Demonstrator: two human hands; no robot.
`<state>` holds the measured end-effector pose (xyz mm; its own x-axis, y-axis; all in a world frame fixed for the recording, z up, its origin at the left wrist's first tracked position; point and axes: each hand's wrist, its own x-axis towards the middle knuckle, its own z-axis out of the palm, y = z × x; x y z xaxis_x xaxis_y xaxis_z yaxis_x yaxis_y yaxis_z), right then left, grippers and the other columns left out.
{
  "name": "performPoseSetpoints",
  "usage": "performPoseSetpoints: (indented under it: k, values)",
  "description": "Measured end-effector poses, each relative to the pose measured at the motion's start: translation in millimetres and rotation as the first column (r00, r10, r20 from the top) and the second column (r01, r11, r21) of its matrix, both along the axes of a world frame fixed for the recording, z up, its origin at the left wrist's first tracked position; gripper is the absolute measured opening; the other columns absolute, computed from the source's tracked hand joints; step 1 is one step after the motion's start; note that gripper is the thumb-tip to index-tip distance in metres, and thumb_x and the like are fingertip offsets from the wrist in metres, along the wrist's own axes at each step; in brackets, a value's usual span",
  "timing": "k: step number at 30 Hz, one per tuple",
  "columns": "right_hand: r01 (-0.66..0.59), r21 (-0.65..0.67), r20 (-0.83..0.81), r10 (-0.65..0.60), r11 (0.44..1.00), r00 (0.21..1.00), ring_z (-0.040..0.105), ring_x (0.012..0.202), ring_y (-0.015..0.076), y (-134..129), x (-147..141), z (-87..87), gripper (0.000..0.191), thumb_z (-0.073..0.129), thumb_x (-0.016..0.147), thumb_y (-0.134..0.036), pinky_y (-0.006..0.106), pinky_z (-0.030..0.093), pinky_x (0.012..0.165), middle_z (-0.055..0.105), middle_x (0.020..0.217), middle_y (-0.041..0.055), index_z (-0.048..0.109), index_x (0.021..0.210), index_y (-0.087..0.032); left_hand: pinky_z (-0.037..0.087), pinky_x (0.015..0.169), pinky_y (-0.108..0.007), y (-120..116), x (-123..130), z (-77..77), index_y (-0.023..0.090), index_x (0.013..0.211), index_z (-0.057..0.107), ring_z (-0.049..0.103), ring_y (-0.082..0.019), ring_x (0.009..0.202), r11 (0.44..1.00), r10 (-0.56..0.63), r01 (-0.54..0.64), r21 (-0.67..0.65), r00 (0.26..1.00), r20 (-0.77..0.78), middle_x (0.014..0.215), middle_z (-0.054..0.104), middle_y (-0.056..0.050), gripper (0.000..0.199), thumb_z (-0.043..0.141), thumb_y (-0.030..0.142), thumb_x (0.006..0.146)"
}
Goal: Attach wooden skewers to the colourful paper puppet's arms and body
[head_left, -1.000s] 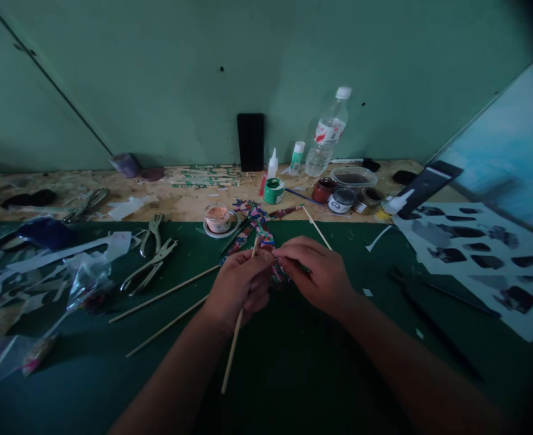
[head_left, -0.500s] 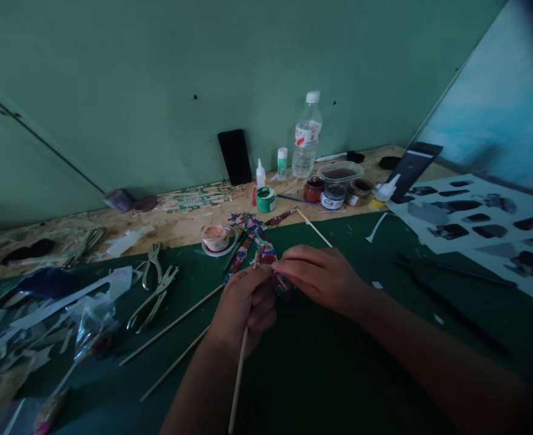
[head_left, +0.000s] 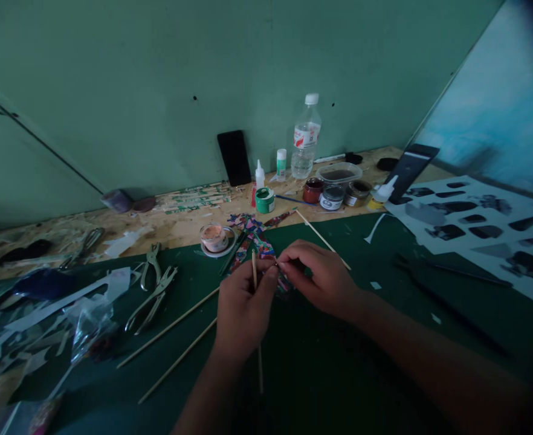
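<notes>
My left hand [head_left: 246, 305] is closed round a thin wooden stick [head_left: 254, 272], whose tip sticks up above the fingers and whose other end shows below the hand. My right hand [head_left: 318, 275] is pinched, its fingertips meeting the left thumb and forefinger at something too small to name. Just beyond both hands lie colourful patterned strips [head_left: 263, 241] on the green mat [head_left: 330, 374]. Two more wooden sticks [head_left: 171, 329] rest to the left of my left hand, and another stick [head_left: 321, 235] lies behind my right hand.
Pliers-like tools [head_left: 153, 299] and plastic scraps [head_left: 87, 320] lie left. An open peach paint jar [head_left: 214, 237], a green paint jar [head_left: 264, 200] and a water bottle [head_left: 306, 136] stand behind. At right are a glue bottle [head_left: 383, 192], a paper sheet with dark shapes [head_left: 488, 229] and dark brushes [head_left: 452, 308].
The stick in my left hand has swung, its lower end moving right and away from me. My left hand has turned, and the right fingers have curled into a tighter pinch.
</notes>
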<state>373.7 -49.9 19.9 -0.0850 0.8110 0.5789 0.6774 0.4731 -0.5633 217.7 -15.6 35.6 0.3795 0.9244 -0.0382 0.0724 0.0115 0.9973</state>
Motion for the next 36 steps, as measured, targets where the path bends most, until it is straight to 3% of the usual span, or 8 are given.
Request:
performPoseSetpoints:
  k: [2, 5, 12, 18, 24, 29, 36]
  values:
    - [-0.003, 0.000, -0.043, 0.003, 1.000, 0.999, 0.055, 0.071, 0.0111, -0.3, -1.7, 0.9, 0.009, 0.049, 0.093, -0.022, 0.024, 0.046, 0.064, 0.058, 0.079, 0.0012, 0.057, 0.092, -0.018, 0.031, 0.047, -0.019, -2.5, -0.5, 2.2, 0.017, 0.080, 0.070, 0.039, -0.008, 0.046, 0.977, 0.072, -0.044, 0.209, 0.989, -0.131, 0.051, 0.051, 0.004, 0.013, 0.064, 0.029, 0.078]
    - [-0.011, -0.008, -0.059, 0.011, 1.000, 0.998, 0.054, 0.069, 0.0110, -0.7, -3.2, 1.8, 0.008, 0.049, 0.092, -0.021, 0.024, 0.045, 0.062, 0.058, 0.079, 0.0013, 0.056, 0.090, -0.018, 0.031, 0.050, -0.019, -5.4, 0.0, 4.8, 0.018, 0.078, 0.071, 0.039, -0.009, 0.047, 0.931, 0.165, -0.090, 0.354, 0.969, -0.186, 0.050, 0.051, 0.004, 0.010, 0.064, 0.025, 0.078]
    - [-0.028, -0.033, -0.036, 0.027, 0.999, 0.999, 0.055, 0.072, 0.0121, -0.9, -2.0, -0.2, 0.009, 0.047, 0.093, -0.022, 0.025, 0.045, 0.064, 0.057, 0.083, 0.0025, 0.055, 0.092, -0.019, 0.028, 0.048, -0.020, -6.2, 1.2, 8.2, 0.019, 0.071, 0.071, 0.037, -0.009, 0.043, 0.913, 0.196, -0.127, 0.389, 0.970, -0.143, 0.045, 0.048, 0.005, 0.007, 0.065, 0.022, 0.075]
    - [-0.056, -0.068, 0.014, 0.057, 0.996, 0.998, 0.055, 0.075, 0.0130, -0.6, 0.9, -0.5, 0.006, 0.045, 0.093, -0.021, 0.027, 0.044, 0.066, 0.057, 0.088, 0.0036, 0.051, 0.094, -0.019, 0.030, 0.048, -0.019, -4.6, -1.2, 9.5, 0.019, 0.072, 0.070, 0.038, -0.008, 0.043, 0.905, 0.172, -0.075, 0.420, 0.965, -0.198, 0.046, 0.049, 0.005, 0.009, 0.064, 0.023, 0.077]
    - [-0.081, -0.090, 0.016, 0.082, 0.993, 0.996, 0.054, 0.078, 0.0143, -2.2, -1.9, 0.9, 0.005, 0.044, 0.092, -0.018, 0.028, 0.044, 0.066, 0.055, 0.089, 0.0042, 0.049, 0.093, -0.019, 0.029, 0.045, -0.018, -2.8, -4.3, 8.5, 0.019, 0.072, 0.069, 0.037, -0.007, 0.044, 0.956, 0.093, -0.025, 0.294, 0.971, -0.219, 0.048, 0.050, 0.005, 0.012, 0.063, 0.027, 0.078]
    - [-0.059, -0.047, 0.016, 0.060, 0.997, 0.998, 0.053, 0.077, 0.0142, -3.4, -5.2, 0.1, 0.007, 0.045, 0.089, -0.015, 0.028, 0.043, 0.066, 0.055, 0.087, 0.0034, 0.049, 0.094, -0.019, 0.026, 0.040, -0.018, -2.0, -5.0, 3.8, 0.018, 0.072, 0.068, 0.033, -0.006, 0.039, 0.991, 0.050, -0.032, 0.131, 0.990, -0.134, 0.043, 0.043, 0.007, 0.016, 0.064, 0.032, 0.078]
    - [-0.031, -0.025, 0.015, 0.032, 0.999, 0.999, 0.054, 0.078, 0.0139, -2.7, -7.2, -2.5, 0.007, 0.045, 0.090, -0.015, 0.028, 0.043, 0.067, 0.056, 0.087, 0.0033, 0.049, 0.094, -0.019, 0.025, 0.035, -0.016, 1.0, -4.8, -1.7, 0.016, 0.071, 0.064, 0.035, -0.004, 0.033, 0.997, 0.009, -0.008, -0.075, 1.000, 0.007, 0.040, 0.042, 0.008, 0.017, 0.069, 0.033, 0.075]
